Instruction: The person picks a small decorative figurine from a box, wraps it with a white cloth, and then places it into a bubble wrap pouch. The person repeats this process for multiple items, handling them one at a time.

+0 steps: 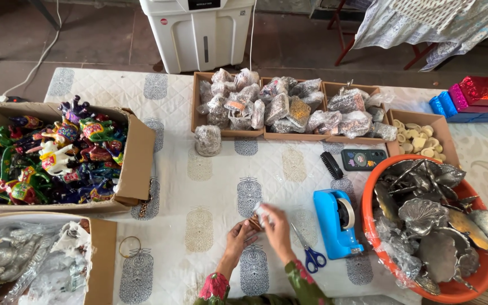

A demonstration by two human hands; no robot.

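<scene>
- White quilted tablecloth with grey block-printed motifs (210, 186) covers the table; every place below is told from the blue tape dispenser.
- Open cardboard box of brightly painted animal figurines (57, 155) stands far to the dispenser's left.
- Round orange plastic tub heaped with silver metal leaf-shaped dishes (433, 226) sits just to its right.
- Row of shallow cardboard trays packed with clear-wrapped bundles (286, 107) lies beyond it, toward the far edge.
- Blue plastic tape dispenser with a roll of clear tape (337, 220) stands right of the hands.
- Right hand (275, 226), just left of the dispenser, has its fingers pinched together on a small white-wrapped brown object (260, 217).
- Left hand (238, 237), further left, touches the same object from below with fingers curled toward it.
- Blue-handled scissors (310, 254) lie closed between the right hand and the dispenser.
</scene>
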